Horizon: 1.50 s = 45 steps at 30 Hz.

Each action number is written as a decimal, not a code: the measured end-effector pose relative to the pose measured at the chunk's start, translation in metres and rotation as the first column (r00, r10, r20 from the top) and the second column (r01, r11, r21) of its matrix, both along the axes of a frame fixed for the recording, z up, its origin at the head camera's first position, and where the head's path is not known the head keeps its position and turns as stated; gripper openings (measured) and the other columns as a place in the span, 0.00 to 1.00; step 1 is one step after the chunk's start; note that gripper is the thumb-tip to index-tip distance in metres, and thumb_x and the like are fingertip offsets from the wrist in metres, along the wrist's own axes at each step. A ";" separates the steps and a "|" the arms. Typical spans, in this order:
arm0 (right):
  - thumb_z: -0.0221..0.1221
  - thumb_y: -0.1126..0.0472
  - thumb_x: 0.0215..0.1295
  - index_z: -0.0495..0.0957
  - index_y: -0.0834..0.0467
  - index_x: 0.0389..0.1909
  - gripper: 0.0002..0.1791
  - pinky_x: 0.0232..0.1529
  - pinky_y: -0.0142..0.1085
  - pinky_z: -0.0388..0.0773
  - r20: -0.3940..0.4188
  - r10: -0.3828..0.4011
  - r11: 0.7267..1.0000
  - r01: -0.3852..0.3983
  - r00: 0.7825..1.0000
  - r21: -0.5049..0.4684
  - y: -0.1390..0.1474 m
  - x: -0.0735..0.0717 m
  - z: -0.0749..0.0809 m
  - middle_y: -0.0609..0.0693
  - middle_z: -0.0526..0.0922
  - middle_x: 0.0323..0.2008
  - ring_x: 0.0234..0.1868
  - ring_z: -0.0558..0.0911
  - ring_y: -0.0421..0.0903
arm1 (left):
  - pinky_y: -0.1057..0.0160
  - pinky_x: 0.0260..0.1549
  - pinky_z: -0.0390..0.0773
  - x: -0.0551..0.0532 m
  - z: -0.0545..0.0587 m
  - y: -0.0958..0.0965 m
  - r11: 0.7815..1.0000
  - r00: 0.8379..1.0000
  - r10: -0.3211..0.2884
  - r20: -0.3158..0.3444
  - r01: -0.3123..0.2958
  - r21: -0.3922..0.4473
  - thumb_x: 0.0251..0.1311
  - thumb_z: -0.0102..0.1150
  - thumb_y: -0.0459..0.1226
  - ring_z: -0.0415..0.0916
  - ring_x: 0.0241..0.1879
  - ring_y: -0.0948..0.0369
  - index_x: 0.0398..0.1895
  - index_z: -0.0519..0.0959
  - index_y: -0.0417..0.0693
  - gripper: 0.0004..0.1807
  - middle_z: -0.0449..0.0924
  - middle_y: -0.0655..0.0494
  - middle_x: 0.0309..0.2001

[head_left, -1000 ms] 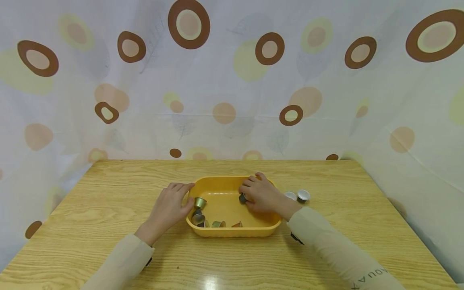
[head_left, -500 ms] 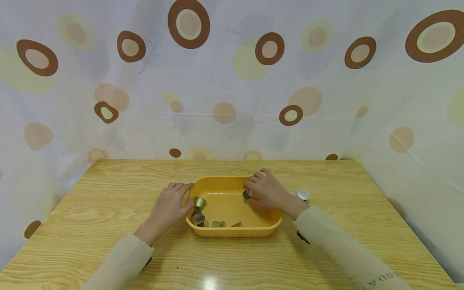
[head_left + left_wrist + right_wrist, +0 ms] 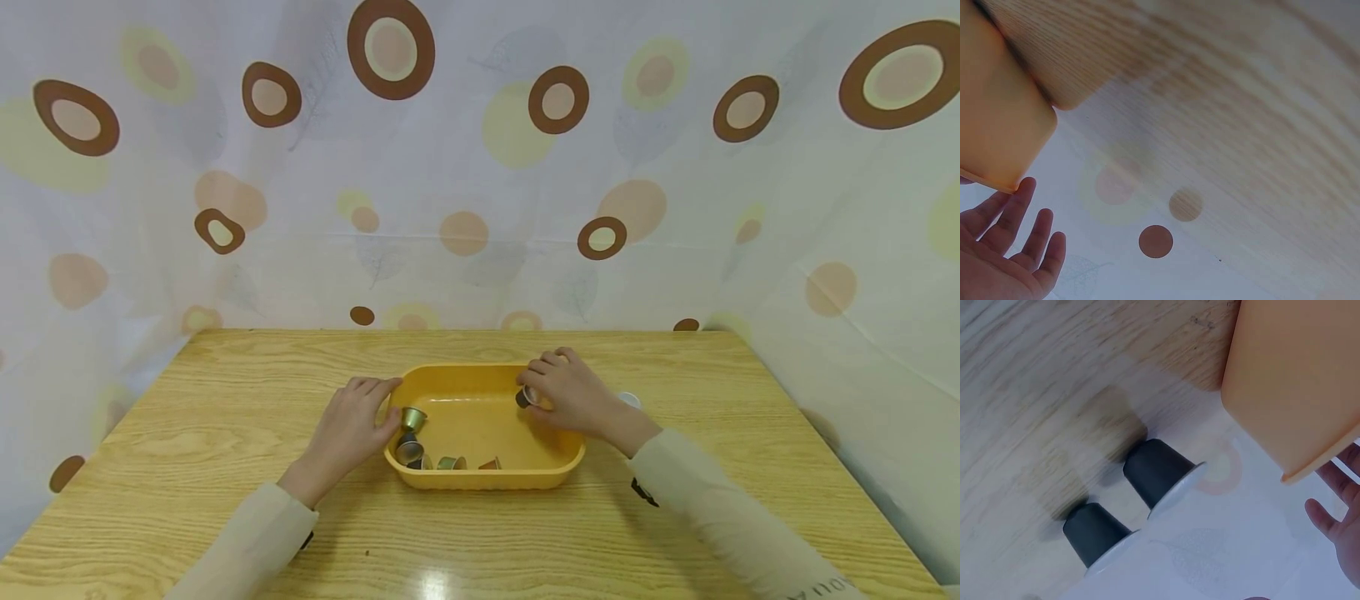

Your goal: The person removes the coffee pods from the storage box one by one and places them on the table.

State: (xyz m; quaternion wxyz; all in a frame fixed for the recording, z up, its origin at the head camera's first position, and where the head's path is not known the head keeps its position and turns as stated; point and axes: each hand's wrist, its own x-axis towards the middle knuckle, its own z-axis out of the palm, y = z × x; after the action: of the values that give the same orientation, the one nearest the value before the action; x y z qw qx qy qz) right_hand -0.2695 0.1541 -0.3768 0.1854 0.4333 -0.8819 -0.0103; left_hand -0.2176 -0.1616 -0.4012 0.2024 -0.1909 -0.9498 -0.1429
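Observation:
A yellow plastic tray (image 3: 480, 481) stands on the table. My left hand (image 3: 345, 425) holds its left rim, thumb on the inner side; in the left wrist view, fingertips meet the rim's corner. My right hand (image 3: 573, 398) pinches a dark coffee capsule (image 3: 522, 398) over the tray's right part; the tray wall hides this capsule in the right wrist view. Inside the tray, along the left and front, lie a gold-green capsule (image 3: 413, 418), a black one (image 3: 409, 449), a green one (image 3: 448, 463) and an orange one (image 3: 490, 463).
Right of the tray, two black capsules stand lid up, one nearer the tray (image 3: 1157, 469) and one farther off (image 3: 1094, 532); my right hand mostly covers them in the head view. The wooden table (image 3: 262, 375) ends at a patterned curtain (image 3: 450, 275).
My right hand has moved rightward and slightly up with the dark capsule, toward the tray's right rim, covering more of the capsules outside. My left hand stays put.

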 end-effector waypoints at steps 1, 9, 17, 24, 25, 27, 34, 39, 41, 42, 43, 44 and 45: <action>0.64 0.51 0.51 0.77 0.53 0.42 0.18 0.51 0.48 0.68 0.009 -0.008 1.000 0.008 1.000 -0.001 0.001 0.001 0.001 0.46 0.80 0.39 0.44 0.75 0.48 | 0.53 0.43 0.75 0.000 0.000 0.000 1.000 1.000 0.000 0.001 0.000 0.000 0.56 0.53 0.41 0.73 0.48 0.52 0.54 0.75 0.47 0.20 0.81 0.53 0.44; 0.62 0.52 0.54 0.77 0.54 0.44 0.18 0.51 0.48 0.67 0.051 -0.045 0.999 0.046 0.998 -0.026 0.010 0.003 0.010 0.48 0.80 0.42 0.46 0.75 0.48 | 0.52 0.44 0.74 0.000 0.000 0.000 1.000 1.000 0.008 0.015 -0.008 -0.001 0.57 0.53 0.41 0.73 0.48 0.52 0.54 0.75 0.47 0.21 0.81 0.52 0.45; 0.62 0.52 0.53 0.78 0.54 0.43 0.17 0.50 0.48 0.69 0.021 -0.040 0.997 0.041 0.999 -0.058 0.019 0.003 0.016 0.48 0.80 0.41 0.46 0.76 0.48 | 0.53 0.43 0.75 0.000 0.000 0.000 1.000 1.000 -0.001 0.009 0.001 0.002 0.57 0.53 0.41 0.73 0.48 0.52 0.54 0.75 0.47 0.21 0.81 0.52 0.45; 0.62 0.54 0.53 0.78 0.54 0.42 0.16 0.50 0.50 0.70 0.011 -0.036 0.995 0.036 0.999 -0.090 0.028 0.004 0.021 0.48 0.80 0.40 0.45 0.76 0.49 | 0.53 0.43 0.74 -0.001 -0.001 0.000 1.000 1.000 0.004 0.014 -0.004 0.000 0.57 0.53 0.41 0.73 0.48 0.53 0.54 0.75 0.47 0.21 0.81 0.53 0.45; 0.62 0.54 0.53 0.78 0.55 0.42 0.16 0.49 0.50 0.70 0.005 -0.036 0.995 0.036 0.999 -0.095 0.029 0.004 0.022 0.48 0.80 0.40 0.45 0.76 0.49 | 0.53 0.43 0.74 -0.001 -0.001 0.000 1.000 1.000 0.004 0.015 -0.004 0.002 0.57 0.53 0.41 0.73 0.48 0.53 0.54 0.75 0.47 0.21 0.81 0.53 0.45; 0.62 0.54 0.53 0.79 0.54 0.41 0.15 0.49 0.51 0.70 -0.005 -0.036 0.994 0.036 0.999 -0.105 0.032 0.005 0.024 0.48 0.80 0.40 0.44 0.76 0.49 | 0.53 0.43 0.74 -0.001 -0.001 0.000 1.000 1.000 0.003 0.015 -0.003 0.006 0.57 0.53 0.41 0.73 0.48 0.52 0.54 0.75 0.47 0.21 0.81 0.53 0.45; 0.62 0.54 0.52 0.79 0.54 0.39 0.13 0.49 0.51 0.69 -0.029 -0.052 0.991 0.048 0.998 -0.122 0.044 0.006 0.026 0.48 0.80 0.38 0.43 0.77 0.50 | 0.53 0.43 0.75 -0.001 -0.001 0.000 1.000 1.000 0.003 0.007 -0.003 0.003 0.56 0.54 0.41 0.73 0.47 0.52 0.54 0.75 0.47 0.21 0.81 0.52 0.45; 0.63 0.55 0.51 0.79 0.54 0.39 0.14 0.48 0.51 0.69 -0.031 -0.067 0.987 0.062 0.997 -0.146 0.052 0.009 0.025 0.48 0.80 0.37 0.43 0.77 0.50 | 0.52 0.43 0.75 -0.001 -0.001 0.000 1.000 1.000 0.003 0.013 -0.003 0.004 0.56 0.54 0.41 0.73 0.47 0.52 0.54 0.75 0.47 0.21 0.81 0.52 0.45; 0.63 0.55 0.51 0.79 0.54 0.39 0.14 0.48 0.51 0.70 -0.033 -0.071 0.987 0.066 0.997 -0.148 0.056 0.010 0.024 0.48 0.80 0.37 0.42 0.77 0.50 | 0.52 0.43 0.75 -0.001 -0.001 -0.001 1.000 1.000 0.004 0.016 -0.004 0.005 0.56 0.54 0.40 0.73 0.48 0.52 0.54 0.75 0.47 0.21 0.81 0.52 0.45; 0.63 0.55 0.51 0.79 0.55 0.39 0.14 0.47 0.51 0.70 -0.034 -0.072 0.987 0.066 0.997 -0.149 0.058 0.010 0.023 0.48 0.80 0.37 0.41 0.77 0.50 | 0.52 0.43 0.75 -0.001 -0.001 -0.001 1.000 1.000 0.004 0.014 -0.004 0.005 0.56 0.54 0.40 0.73 0.47 0.52 0.54 0.75 0.47 0.21 0.81 0.52 0.45; 0.64 0.55 0.50 0.79 0.55 0.39 0.14 0.47 0.51 0.70 -0.037 -0.072 0.987 0.066 0.997 -0.147 0.059 0.011 0.023 0.48 0.80 0.36 0.41 0.77 0.50 | 0.52 0.43 0.75 -0.001 -0.001 -0.001 1.000 1.000 0.004 0.014 -0.004 0.006 0.56 0.54 0.40 0.73 0.47 0.52 0.54 0.75 0.47 0.21 0.81 0.52 0.45; 0.64 0.55 0.50 0.79 0.55 0.39 0.14 0.47 0.51 0.70 -0.037 -0.071 0.987 0.065 0.997 -0.148 0.061 0.011 0.022 0.48 0.80 0.36 0.41 0.77 0.50 | 0.52 0.43 0.75 -0.001 -0.001 -0.001 1.000 1.000 0.003 0.013 -0.003 0.005 0.56 0.54 0.40 0.73 0.47 0.52 0.54 0.75 0.47 0.21 0.81 0.52 0.45; 0.64 0.55 0.50 0.79 0.55 0.39 0.15 0.46 0.50 0.71 -0.040 -0.072 0.987 0.065 0.997 -0.146 0.063 0.012 0.021 0.48 0.80 0.36 0.41 0.77 0.50 | 0.52 0.43 0.75 -0.001 -0.001 -0.001 1.000 1.000 0.003 0.013 -0.003 0.006 0.56 0.54 0.41 0.73 0.47 0.52 0.54 0.75 0.47 0.21 0.81 0.52 0.45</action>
State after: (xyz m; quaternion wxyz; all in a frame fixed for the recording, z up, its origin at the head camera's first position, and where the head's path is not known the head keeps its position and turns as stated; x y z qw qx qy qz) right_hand -0.2575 0.2167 -0.3558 0.2356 0.3879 -0.8903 0.0375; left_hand -0.2188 -0.1623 -0.4020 0.1968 -0.1880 -0.9510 -0.1465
